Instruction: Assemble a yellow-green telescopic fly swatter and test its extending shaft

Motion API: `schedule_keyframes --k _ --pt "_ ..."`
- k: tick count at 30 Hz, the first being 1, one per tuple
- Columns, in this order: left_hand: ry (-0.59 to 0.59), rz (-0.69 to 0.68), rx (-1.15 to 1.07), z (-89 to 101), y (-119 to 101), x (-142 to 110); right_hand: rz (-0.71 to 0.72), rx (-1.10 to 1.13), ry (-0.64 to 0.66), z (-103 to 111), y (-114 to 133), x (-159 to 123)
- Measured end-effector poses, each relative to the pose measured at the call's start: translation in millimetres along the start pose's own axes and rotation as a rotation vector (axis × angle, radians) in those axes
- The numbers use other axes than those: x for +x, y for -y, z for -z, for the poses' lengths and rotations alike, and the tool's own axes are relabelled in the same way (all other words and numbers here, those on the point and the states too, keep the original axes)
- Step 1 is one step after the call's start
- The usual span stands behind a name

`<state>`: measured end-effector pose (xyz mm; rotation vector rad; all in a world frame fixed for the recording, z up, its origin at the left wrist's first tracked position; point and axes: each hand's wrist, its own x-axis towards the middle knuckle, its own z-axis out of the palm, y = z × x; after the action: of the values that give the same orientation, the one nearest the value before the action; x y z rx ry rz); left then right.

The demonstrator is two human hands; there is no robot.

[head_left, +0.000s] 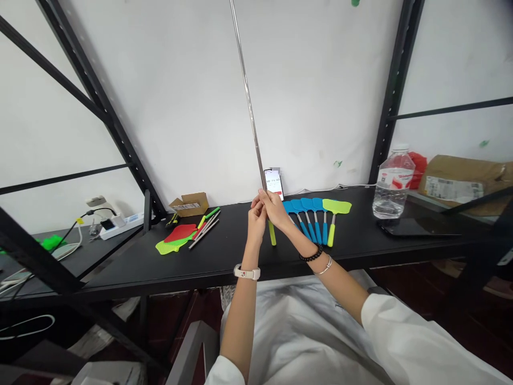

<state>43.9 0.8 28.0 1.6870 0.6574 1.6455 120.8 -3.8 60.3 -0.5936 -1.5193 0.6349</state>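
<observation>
An extended telescopic metal rod (249,101) rises from the middle of the desk up past the top of the view. Its yellow-green handle (272,235) shows below my hands. Both hands are closed around the rod just above that handle: my left hand (256,215) on the near left, my right hand (276,207) pressed against it from the right. The fingers overlap and hide part of the rod. Right of my hands lies a fanned row of several blue fly swatters (318,204) with one yellow-green fly swatter (336,206) at its end.
On the left lie red (181,232) and yellow-green swatter heads (170,246), loose rods (204,233) and an opened carton (189,205). A phone (276,184) showing a timer leans on the wall. Rightward stand a water bottle (393,184), a dark tablet (412,227) and a cardboard parcel (465,179).
</observation>
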Motion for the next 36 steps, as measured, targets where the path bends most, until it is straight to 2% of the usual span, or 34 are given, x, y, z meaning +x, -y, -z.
schedule_keyframes --k 4,5,7,10,11,13,16,19,23,29,36 --pt "0.137 0.013 0.396 23.0 -18 -9 -0.002 0.055 0.0 2 -3 -3" --pt "0.122 0.004 0.472 27.6 -25 -11 -0.005 0.063 -0.004 4 -4 -3" --pt "0.011 -0.041 0.519 31.9 -42 -10 -0.01 0.063 -0.015 7 -5 -4" --pt "-0.16 -0.145 0.459 23.8 -67 -1 -0.009 0.046 -0.002 12 -5 -4" --pt "-0.167 -0.169 0.432 17.7 -73 4 -0.007 0.043 0.006 13 -6 -4" --pt "-0.101 -0.176 0.372 3.2 -82 14 -0.001 0.029 -0.007 15 -6 -3" --pt "0.009 -0.148 0.311 -16.4 -81 27 0.024 -0.044 -0.07 14 -9 -1" --pt "-0.028 -0.167 0.331 -24.2 -73 31 0.055 -0.112 -0.097 9 -13 0" --pt "-0.11 -0.195 0.366 -19.5 -61 31 0.027 -0.127 -0.062 4 -19 -3" --pt "-0.063 -0.153 0.321 -16.5 -49 24 0.007 -0.156 -0.082 7 -27 -14" --pt "-0.065 -0.125 0.225 -12.5 -49 19 -0.038 -0.137 -0.012 6 -16 -19"
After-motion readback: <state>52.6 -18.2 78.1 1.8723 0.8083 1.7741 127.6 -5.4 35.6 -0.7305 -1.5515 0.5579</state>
